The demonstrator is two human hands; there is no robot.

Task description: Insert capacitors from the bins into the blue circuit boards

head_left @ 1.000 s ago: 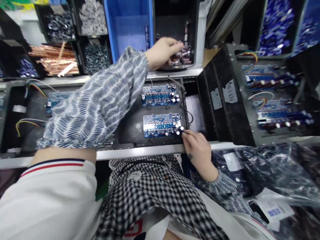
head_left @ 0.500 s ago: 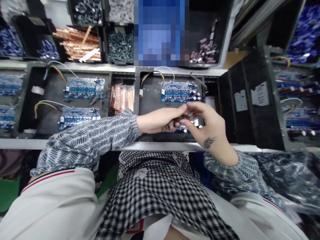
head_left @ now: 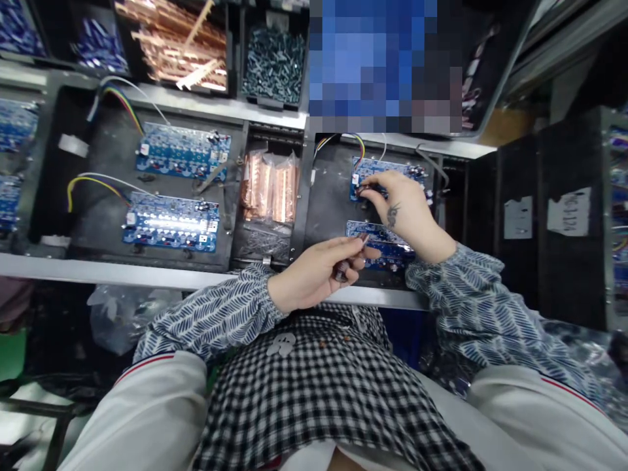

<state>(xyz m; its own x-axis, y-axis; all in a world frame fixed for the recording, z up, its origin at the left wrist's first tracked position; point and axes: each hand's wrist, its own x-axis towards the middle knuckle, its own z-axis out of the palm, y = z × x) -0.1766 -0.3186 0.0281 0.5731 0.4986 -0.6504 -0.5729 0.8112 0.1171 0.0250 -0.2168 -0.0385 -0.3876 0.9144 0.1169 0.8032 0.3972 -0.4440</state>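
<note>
My left hand [head_left: 316, 275] is curled shut around a handful of small dark cylindrical capacitors [head_left: 349, 260], held just in front of the near blue circuit board [head_left: 366, 230]. My right hand [head_left: 397, 208] reaches over that board to the far blue circuit board [head_left: 387, 171], with its fingertips pinched on a small capacitor at the board's left end. Both boards lie in a black tray [head_left: 326, 209].
A second black tray [head_left: 83, 196] at the left holds two more blue boards [head_left: 171, 222] with coloured wires. Copper strips in plastic [head_left: 272, 190] lie between the trays. Bins of copper bars [head_left: 171, 39] and screws [head_left: 272, 62] stand behind. Black upright trays [head_left: 549, 222] are at the right.
My left hand came back from the far bin with capacitors and met the right hand. My right hand has since moved from the near board to the far one. The view shifted.
</note>
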